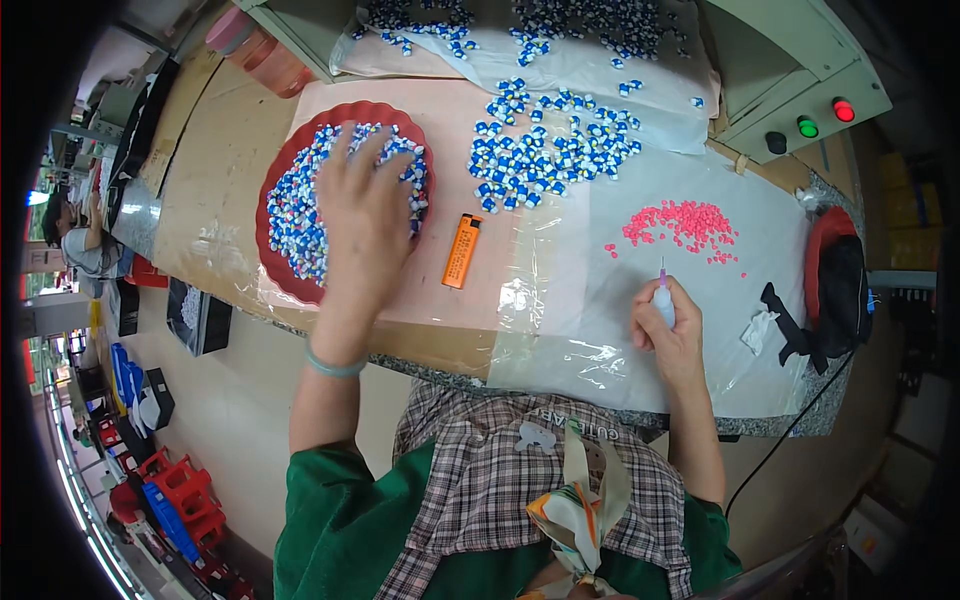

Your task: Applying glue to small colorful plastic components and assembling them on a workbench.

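My left hand [362, 205] is over a round red scalloped tray [264, 215] heaped with small blue-and-white pieces [292, 215], a few pink bits among them. Its fingers are spread and slightly blurred; whether the fingertips touch the pieces I cannot tell. In my right hand [672, 325] is a small squeeze bottle [663, 300] with a purple collar and a thin needle tip pointing away from me. Just beyond that tip lies a scatter of tiny pink pieces [690, 226] on the white sheet. Many blue-and-white pieces [550, 150] are spread on the table's far middle.
An orange lighter [461, 252] lies between the tray and my right hand. A pink-lidded jar [262, 58] stands far left. Beyond is a pale machine housing [800, 100] with lit buttons, more pieces on its cloth. A black strap [790, 325] and a cable are at the right.
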Tool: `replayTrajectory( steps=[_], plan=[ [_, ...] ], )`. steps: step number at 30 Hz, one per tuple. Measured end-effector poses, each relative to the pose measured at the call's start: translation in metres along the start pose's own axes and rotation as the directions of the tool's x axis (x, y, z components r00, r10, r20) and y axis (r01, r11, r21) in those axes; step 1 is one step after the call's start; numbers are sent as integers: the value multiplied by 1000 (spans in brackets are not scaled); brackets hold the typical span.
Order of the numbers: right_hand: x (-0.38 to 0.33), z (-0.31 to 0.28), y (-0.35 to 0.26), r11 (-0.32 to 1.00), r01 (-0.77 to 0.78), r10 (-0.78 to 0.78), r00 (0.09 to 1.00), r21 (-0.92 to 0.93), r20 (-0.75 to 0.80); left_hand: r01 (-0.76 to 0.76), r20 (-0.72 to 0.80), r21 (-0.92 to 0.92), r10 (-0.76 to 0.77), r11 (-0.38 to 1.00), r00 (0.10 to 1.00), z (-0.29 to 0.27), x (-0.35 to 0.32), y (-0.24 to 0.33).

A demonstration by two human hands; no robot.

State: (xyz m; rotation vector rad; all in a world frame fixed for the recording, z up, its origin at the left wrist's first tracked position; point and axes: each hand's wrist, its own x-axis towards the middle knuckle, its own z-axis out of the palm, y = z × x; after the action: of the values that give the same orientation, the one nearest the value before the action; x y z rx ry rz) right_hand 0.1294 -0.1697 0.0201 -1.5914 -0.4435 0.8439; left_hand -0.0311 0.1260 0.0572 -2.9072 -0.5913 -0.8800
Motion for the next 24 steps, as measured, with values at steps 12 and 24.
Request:
replayTrajectory(
  steps=[12,24],
  plan=[
    [-4,-2,6,997,57,-56,998,-58,26,160,263,-413,-50,897,963,89,9,54],
    [-4,-6,6,996,67,-66,997,-63,27,269,299,-746,-54,610,953,60,14,80]
  ],
)
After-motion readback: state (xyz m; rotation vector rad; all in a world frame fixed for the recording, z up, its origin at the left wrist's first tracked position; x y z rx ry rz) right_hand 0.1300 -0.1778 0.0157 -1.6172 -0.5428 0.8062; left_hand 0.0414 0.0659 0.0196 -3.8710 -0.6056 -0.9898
